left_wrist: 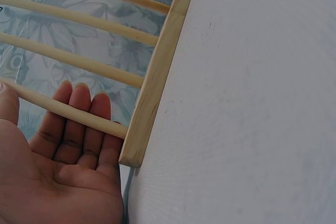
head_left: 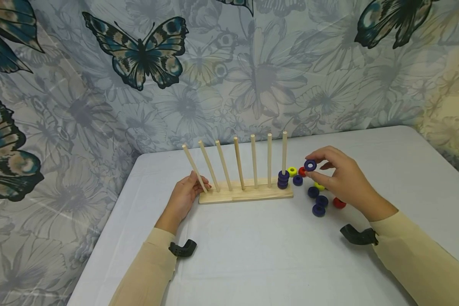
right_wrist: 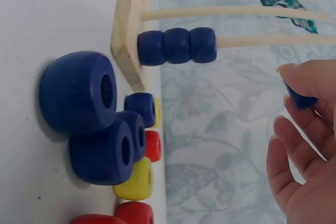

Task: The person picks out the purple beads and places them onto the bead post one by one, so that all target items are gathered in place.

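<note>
A wooden peg rack [head_left: 248,194] with several upright pegs stands on the table. My left hand [head_left: 184,196] is at its left end, holding the leftmost peg [left_wrist: 73,113] with the thumb on one side and the fingers behind. Three dark blue beads [head_left: 283,180] are stacked at the bottom of the rightmost peg [head_left: 284,151]. Right of the rack, my right hand [head_left: 340,176] pinches another blue bead [head_left: 310,165] between thumb and fingertips, raised above the table. Its hole faces the head camera. In the right wrist view, the fingers largely cover that held bead [right_wrist: 300,98].
Loose beads lie right of the rack: several blue ones [head_left: 318,210], a red one [head_left: 339,203] under the right hand, and a yellow one [head_left: 292,171] near the rack's end. A white cloth covers the table [head_left: 245,255]. Patterned butterfly fabric [head_left: 264,76] hangs behind.
</note>
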A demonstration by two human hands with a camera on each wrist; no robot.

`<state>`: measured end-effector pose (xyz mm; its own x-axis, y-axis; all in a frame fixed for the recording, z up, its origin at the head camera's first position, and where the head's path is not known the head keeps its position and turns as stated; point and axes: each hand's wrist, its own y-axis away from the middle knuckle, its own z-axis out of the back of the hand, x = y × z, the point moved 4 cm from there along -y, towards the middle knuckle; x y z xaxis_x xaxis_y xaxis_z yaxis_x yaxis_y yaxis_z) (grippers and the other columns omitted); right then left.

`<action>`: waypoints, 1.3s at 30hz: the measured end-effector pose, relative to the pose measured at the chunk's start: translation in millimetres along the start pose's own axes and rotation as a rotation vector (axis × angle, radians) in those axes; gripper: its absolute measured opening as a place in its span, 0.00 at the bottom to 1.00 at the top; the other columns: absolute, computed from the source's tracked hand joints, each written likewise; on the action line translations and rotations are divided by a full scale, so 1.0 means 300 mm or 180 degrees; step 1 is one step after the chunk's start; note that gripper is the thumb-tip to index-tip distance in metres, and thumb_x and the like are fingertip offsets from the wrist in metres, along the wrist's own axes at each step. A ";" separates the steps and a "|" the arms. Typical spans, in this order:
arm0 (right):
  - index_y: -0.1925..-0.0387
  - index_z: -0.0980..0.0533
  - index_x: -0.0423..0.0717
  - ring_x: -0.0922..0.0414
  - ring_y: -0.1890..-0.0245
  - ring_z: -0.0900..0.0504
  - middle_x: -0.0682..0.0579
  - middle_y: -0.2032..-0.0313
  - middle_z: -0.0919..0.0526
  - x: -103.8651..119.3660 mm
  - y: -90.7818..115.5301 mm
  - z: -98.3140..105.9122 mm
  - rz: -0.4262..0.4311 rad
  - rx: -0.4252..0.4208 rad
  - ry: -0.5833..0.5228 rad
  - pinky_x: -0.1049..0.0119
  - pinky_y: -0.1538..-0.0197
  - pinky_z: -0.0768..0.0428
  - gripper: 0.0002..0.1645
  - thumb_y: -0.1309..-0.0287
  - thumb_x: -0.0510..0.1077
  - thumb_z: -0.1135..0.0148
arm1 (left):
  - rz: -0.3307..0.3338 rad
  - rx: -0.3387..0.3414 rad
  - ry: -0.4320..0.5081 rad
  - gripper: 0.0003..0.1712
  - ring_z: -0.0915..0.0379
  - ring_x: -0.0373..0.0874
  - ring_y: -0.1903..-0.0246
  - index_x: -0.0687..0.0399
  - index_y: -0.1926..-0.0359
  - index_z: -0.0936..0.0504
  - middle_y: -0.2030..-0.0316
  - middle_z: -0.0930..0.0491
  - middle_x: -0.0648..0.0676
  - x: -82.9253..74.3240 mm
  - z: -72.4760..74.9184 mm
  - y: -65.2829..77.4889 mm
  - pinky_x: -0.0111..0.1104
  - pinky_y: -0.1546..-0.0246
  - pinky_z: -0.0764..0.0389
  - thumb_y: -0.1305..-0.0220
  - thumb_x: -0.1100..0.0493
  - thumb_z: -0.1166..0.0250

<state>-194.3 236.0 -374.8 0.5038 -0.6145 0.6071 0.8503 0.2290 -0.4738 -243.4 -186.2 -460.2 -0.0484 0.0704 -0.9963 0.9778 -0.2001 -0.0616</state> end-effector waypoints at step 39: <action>0.47 0.18 0.35 0.63 0.51 0.21 0.51 0.50 0.16 0.142 0.002 0.047 0.0601 -0.0309 -0.0172 0.80 0.48 0.21 0.30 0.52 0.20 0.18 | 0.0024 -0.0040 -0.0004 0.35 0.15 0.50 0.52 0.69 0.54 0.16 0.61 0.15 0.58 -0.004 -0.003 0.001 0.37 0.43 0.18 0.12 0.39 0.51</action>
<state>-170.2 220.6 -340.1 0.6624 -0.5255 0.5340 0.7228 0.2609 -0.6399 -242.8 -185.6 -459.1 -0.0413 0.0679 -0.9968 0.9806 -0.1884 -0.0534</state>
